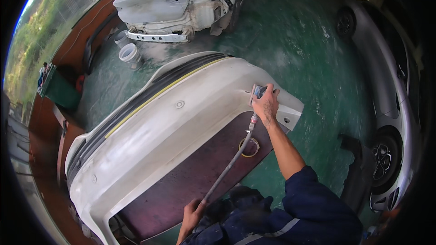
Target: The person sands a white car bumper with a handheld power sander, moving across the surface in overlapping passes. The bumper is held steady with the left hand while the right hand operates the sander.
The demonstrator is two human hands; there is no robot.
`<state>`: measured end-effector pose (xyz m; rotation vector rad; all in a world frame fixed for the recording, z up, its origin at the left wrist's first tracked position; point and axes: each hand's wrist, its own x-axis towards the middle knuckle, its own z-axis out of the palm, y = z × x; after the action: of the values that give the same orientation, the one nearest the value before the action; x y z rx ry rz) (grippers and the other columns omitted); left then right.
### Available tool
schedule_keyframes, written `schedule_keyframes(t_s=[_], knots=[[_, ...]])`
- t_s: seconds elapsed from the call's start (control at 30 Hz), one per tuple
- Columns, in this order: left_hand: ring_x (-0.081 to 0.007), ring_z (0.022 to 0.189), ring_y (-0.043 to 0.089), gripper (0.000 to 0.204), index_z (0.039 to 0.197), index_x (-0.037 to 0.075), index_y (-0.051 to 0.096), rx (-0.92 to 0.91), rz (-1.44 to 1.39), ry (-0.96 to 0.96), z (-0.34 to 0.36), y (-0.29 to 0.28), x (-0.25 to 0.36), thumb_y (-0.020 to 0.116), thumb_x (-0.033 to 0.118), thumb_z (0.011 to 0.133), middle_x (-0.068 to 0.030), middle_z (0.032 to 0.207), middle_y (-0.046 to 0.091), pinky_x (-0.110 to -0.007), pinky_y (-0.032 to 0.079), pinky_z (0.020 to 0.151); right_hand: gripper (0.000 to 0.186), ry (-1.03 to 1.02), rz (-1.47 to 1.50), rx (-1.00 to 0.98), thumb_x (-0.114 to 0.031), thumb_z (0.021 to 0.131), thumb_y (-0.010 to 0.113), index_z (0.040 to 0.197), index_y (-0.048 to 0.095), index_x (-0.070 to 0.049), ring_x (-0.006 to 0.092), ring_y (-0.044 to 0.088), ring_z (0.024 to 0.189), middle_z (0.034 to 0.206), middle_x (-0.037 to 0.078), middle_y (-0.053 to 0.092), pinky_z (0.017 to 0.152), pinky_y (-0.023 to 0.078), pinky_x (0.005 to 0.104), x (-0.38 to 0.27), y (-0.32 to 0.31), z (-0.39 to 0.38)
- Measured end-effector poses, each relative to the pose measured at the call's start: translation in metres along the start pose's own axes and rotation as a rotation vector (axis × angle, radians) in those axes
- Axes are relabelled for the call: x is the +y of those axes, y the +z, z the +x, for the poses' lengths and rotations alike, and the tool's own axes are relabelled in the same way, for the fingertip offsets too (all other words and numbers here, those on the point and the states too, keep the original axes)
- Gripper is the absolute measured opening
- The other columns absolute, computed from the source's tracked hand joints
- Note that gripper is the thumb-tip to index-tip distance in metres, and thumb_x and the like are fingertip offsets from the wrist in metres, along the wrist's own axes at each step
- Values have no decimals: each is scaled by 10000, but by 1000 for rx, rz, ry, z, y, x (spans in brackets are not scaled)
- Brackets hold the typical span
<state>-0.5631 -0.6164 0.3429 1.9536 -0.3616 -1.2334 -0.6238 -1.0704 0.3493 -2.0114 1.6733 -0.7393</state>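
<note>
A large white car bumper (150, 131) lies across a dark red board, with a black and yellow strip along its far edge. My right hand (267, 105) presses a small air sander (257, 92) onto the bumper's right end. A grey air hose (229, 165) runs from the sander down toward me. My left hand (191, 213) grips that hose low in the view, near my dark blue work clothes.
A roll of yellow tape (249, 147) lies on the dark red board (190, 181). A stripped white car (181, 0) stands at the back, two white buckets (128, 53) beside it. A silver car (390, 109) is parked at right on the green floor (309, 54).
</note>
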Motion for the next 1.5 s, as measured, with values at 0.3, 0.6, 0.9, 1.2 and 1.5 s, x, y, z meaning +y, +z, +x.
schedule_keyframes(t_s=[0.3, 0.6, 0.9, 1.2, 1.5], knots=[[-108, 680, 508, 436, 848, -26, 659, 42, -46, 34, -6, 9, 10, 609, 373, 1016, -45, 670, 581, -317, 416, 609, 658, 34, 50, -199, -252, 789, 792, 1291, 413, -58, 466, 612, 1116, 1284, 269, 483, 960, 515, 515, -18, -2, 36], [-83, 656, 470, 410, 856, -9, 665, 77, -101, -5, -11, 11, 7, 608, 363, 1019, 8, 689, 546, -277, 350, 593, 664, 31, 14, -251, -243, 799, 789, 1309, 400, -76, 480, 601, 1118, 1271, 277, 483, 971, 507, 523, 0, -7, 29], [-121, 684, 498, 470, 857, -34, 679, 81, -57, 40, -2, 18, 31, 612, 406, 1009, -67, 674, 592, -314, 421, 635, 606, -76, 74, -204, -239, 797, 784, 1269, 436, -85, 449, 594, 1118, 1244, 222, 507, 974, 499, 515, -14, 3, 51], [-160, 706, 586, 477, 910, -25, 718, 103, -3, 8, 0, 19, 17, 604, 428, 1002, -116, 704, 646, -336, 468, 673, 575, -111, 34, 41, -162, 821, 760, 1271, 412, -83, 457, 632, 979, 1212, 210, 472, 837, 542, 539, 7, 2, 5], [-186, 693, 624, 508, 959, -25, 745, 150, 170, -23, 11, 25, 7, 598, 461, 984, -111, 704, 648, -343, 473, 649, 623, -174, 145, 121, -139, 824, 785, 1302, 386, -108, 470, 640, 939, 1196, 198, 437, 770, 569, 557, -8, 31, -30]])
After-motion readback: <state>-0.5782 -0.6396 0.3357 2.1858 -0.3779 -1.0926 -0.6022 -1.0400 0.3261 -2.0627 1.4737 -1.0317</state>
